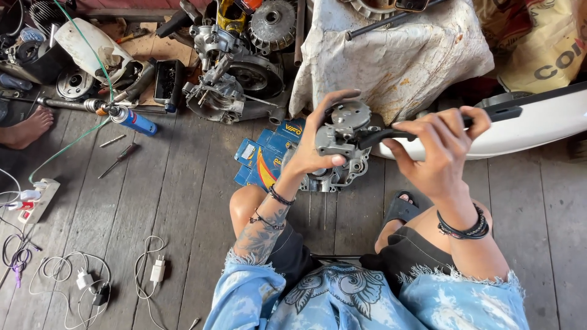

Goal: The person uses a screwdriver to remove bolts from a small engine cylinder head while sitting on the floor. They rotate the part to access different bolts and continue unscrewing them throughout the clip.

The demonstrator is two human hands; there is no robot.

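Over the person's knees, above the plank floor (153,201), the left hand (312,146) is closed around a grey engine casing (342,143), thumb on its near edge and fingers curled over its far rim, wrist bent back. The right hand (437,153), fist shut on a black-handled tool (428,125), lies level with its tip at the casing's right side. To my eye the casing should be gripped firmly and the tool kept square, or it may slip.
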